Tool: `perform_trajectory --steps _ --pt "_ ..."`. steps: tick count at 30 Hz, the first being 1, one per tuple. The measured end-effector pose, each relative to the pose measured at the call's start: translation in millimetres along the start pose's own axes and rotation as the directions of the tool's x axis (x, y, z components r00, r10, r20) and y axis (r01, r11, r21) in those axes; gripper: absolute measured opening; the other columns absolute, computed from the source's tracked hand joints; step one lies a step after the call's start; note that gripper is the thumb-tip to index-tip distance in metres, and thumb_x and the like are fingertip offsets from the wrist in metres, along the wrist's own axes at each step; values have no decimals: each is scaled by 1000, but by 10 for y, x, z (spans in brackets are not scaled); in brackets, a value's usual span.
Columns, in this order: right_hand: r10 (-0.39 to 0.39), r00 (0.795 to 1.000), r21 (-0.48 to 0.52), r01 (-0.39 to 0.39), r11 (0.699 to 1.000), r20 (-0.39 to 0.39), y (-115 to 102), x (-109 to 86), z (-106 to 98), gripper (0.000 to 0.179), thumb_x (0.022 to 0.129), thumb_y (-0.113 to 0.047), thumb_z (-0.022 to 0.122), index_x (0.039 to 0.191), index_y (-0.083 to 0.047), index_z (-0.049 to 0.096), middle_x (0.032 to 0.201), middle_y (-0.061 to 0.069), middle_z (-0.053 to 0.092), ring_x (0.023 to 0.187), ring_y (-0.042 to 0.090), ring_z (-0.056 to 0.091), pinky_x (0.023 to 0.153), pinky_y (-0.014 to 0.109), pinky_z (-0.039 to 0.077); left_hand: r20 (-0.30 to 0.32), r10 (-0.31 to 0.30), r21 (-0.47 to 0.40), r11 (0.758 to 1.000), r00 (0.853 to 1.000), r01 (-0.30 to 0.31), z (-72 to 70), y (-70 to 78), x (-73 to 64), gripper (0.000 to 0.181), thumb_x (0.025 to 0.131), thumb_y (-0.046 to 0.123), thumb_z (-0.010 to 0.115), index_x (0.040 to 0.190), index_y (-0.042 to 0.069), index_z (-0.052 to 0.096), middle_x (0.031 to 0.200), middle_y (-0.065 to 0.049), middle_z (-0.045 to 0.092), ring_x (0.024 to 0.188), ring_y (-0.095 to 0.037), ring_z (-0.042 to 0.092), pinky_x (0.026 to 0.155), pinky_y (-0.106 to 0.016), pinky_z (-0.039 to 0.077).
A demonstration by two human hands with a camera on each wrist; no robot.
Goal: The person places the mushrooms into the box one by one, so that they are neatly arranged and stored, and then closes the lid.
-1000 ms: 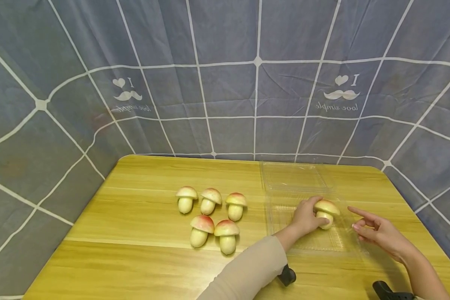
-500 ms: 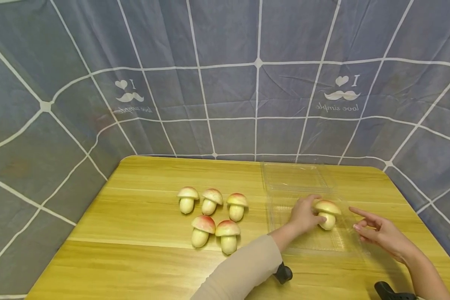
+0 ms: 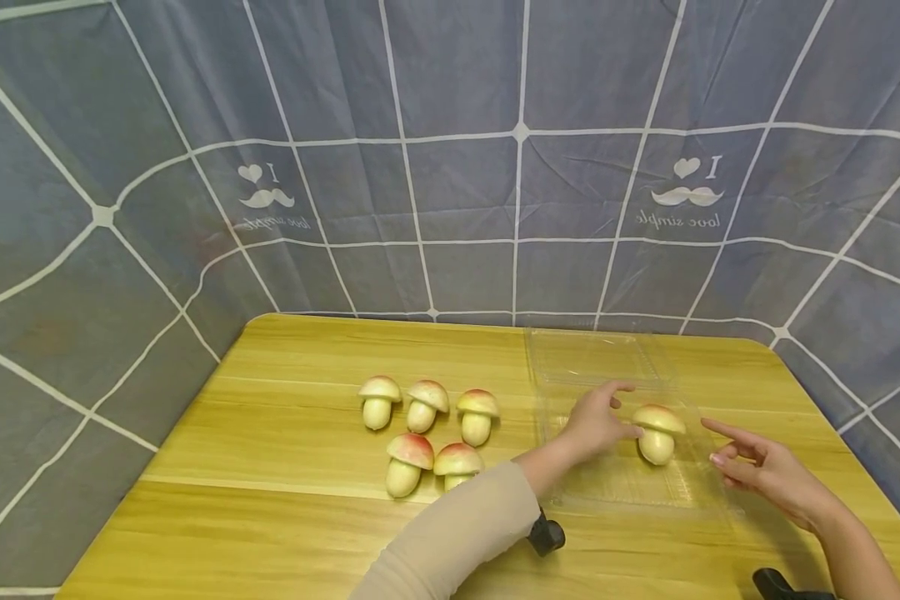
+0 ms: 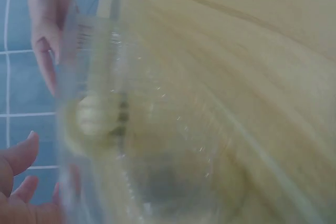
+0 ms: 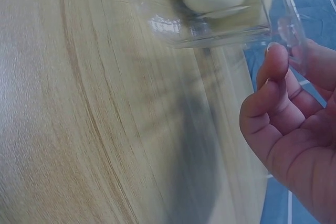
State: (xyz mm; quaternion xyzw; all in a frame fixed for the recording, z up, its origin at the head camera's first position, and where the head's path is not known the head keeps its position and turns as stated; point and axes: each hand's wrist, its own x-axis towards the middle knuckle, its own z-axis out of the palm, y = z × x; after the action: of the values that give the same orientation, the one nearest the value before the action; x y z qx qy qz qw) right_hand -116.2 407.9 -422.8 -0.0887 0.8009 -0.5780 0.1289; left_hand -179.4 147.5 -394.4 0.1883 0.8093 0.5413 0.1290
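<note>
A toy mushroom (image 3: 656, 446) with a reddish cap lies in the right part of a clear plastic clamshell box (image 3: 630, 505). The box's lid (image 3: 592, 354) is folded back behind it. Just left of that mushroom is my left hand (image 3: 596, 425), fingers spread and thumb near the stem. In the blurred left wrist view, the mushroom (image 4: 92, 115) shows through the plastic, apart from the left hand (image 4: 21, 192). My right hand (image 3: 776, 479) is at the box's right edge; the right wrist view shows its thumb and finger pinching the rim (image 5: 291, 27).
Several more toy mushrooms (image 3: 421, 406) lie in two rows left of the box, on the wooden table (image 3: 285, 500). My left sleeve (image 3: 468, 525) partly covers one of the front mushrooms (image 3: 457, 458). A grey-blue gridded cloth (image 3: 457, 192) hangs around the table.
My left hand has let go of the toy mushroom and drawn back to the left, its fingers opening. The mushroom stays in the box. The right hand has barely moved.
</note>
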Motion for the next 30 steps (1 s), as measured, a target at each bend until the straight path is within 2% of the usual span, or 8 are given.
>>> perform_trajectory --steps 5,9,13,22,30 --pt "-25 999 -4 26 1000 22 -11 30 10 56 95 -1 49 133 -43 43 89 5 55 72 9 57 64 27 52 14 -31 -47 998 999 32 -162 20 -37 55 76 6 77 126 15 56 110 -8 59 74 -7 58 62 -18 46" --pt "-28 999 -5 29 1000 28 -18 22 8 56 95 -1 49 134 -41 43 89 5 55 73 10 57 65 28 53 33 -47 -79 996 998 49 -295 19 -81 56 77 6 76 127 17 55 112 -8 58 83 -12 61 64 -20 48" --pt "-34 999 5 34 999 41 -18 4 -3 58 95 1 48 133 -43 44 88 4 56 72 10 57 65 28 53 73 -34 -106 993 997 42 -421 34 -140 56 78 7 75 129 17 53 115 -9 57 92 -16 61 68 -21 49" --pt "-26 999 5 25 1000 44 -15 16 5 56 95 -1 49 130 -45 45 88 2 57 71 9 57 65 28 53 121 -31 -201 978 992 55 -673 34 -278 55 80 5 73 130 17 53 111 -4 55 97 -18 61 73 -24 50" --pt "-61 995 30 59 998 79 -4 22 -16 61 95 4 45 130 -46 45 88 0 57 71 8 56 64 27 52 172 8 -202 979 985 27 -942 -5 -390 53 82 5 71 130 16 52 114 -7 55 100 -17 59 78 -25 49"
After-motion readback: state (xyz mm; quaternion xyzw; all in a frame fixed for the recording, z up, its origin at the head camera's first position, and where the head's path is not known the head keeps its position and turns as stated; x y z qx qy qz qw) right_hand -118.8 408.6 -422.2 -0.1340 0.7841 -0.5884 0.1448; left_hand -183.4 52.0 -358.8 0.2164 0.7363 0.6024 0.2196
